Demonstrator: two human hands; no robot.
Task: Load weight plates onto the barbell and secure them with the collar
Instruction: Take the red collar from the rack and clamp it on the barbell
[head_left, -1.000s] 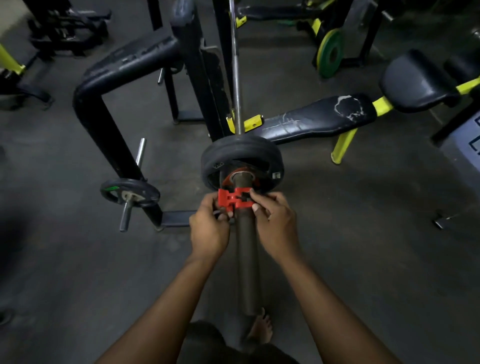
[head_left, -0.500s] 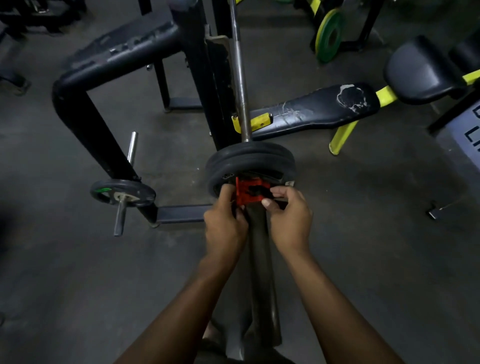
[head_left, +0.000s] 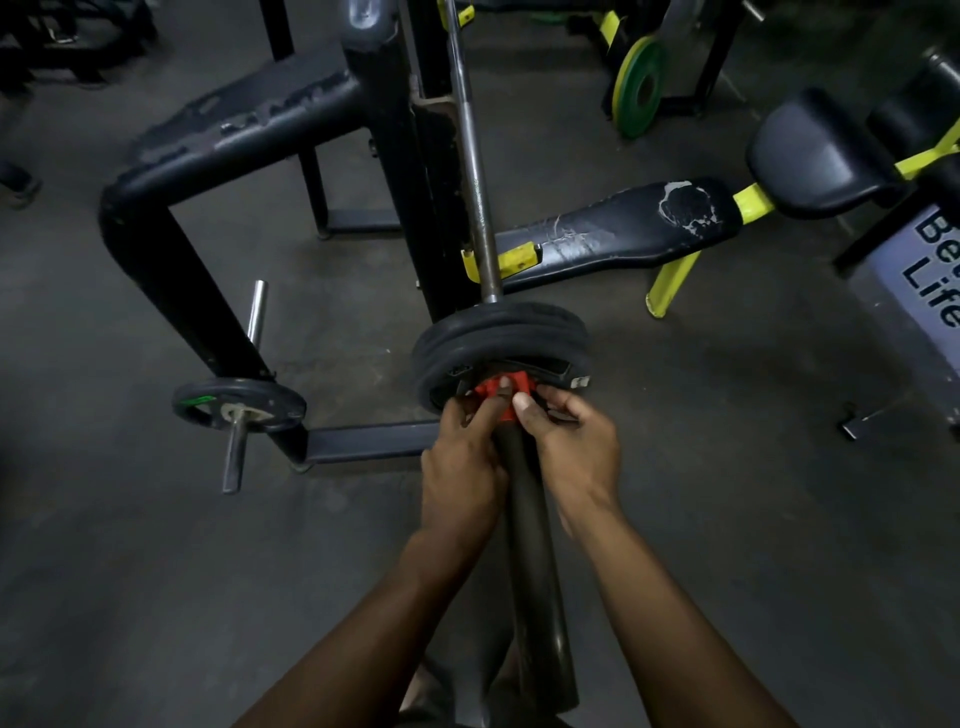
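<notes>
Both hands have pushed the red collar (head_left: 498, 391) along the barbell (head_left: 530, 530) since a second ago, and it now sits right against the near face of the weight plates (head_left: 501, 332), where before a stretch of bare sleeve showed between them. To the left, a dark rack frame (head_left: 171, 249) stands on the floor (head_left: 727, 467), with a small plate (head_left: 239, 404) hung on its lower peg and a bare chrome peg (head_left: 256, 310) just above it. Far of the plates, the thin shaft of the bar runs up past a yellow hook (head_left: 511, 258) on the upright. A worn black bench (head_left: 618, 234) with yellow legs lies to the right, and a green and yellow plate (head_left: 640, 85) leans on its edge at the far right. Nothing lies between the hands and the collar.

The left hand (head_left: 462, 462) closes on the collar's left side, thumb on top. The right hand (head_left: 576, 441) pinches its right side, thumb pressed on the red body, fingers curled around what looks like the black lever, which is partly hidden. The sleeve runs near between the two forearms.
</notes>
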